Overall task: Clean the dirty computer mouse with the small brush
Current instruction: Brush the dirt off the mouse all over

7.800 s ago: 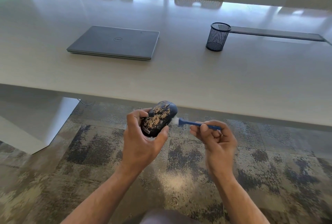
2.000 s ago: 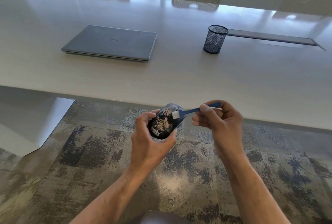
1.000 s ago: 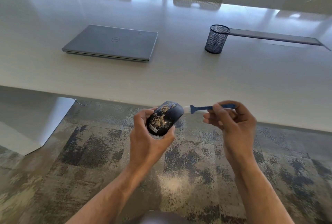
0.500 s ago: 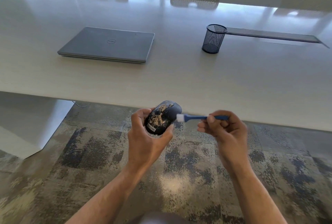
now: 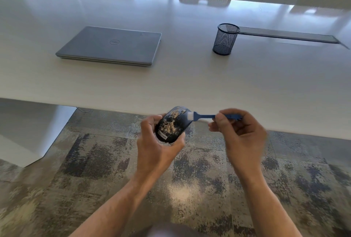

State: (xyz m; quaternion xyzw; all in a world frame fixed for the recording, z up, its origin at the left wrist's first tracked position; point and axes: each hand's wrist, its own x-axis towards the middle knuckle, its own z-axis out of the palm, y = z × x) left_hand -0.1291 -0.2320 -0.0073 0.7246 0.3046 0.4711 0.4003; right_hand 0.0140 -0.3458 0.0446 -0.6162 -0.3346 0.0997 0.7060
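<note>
1 head-worn wide-angle view, forward and down, close over both hands, table (image 5: 190, 84) beyond.

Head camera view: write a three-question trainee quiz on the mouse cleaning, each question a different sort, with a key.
1. True or false: the left hand holds the mouse above the carpet, off the table.
2. Multiple choice: the white bristles of the brush meet the mouse at
A. the logo end nearest the person
B. the right side near the scroll wheel
C. the underside
3. Fill in: the laptop on the table has its lid ____.

Key
1. True.
2. B; the right hand pinches the blue handle.
3. Closed.
</note>
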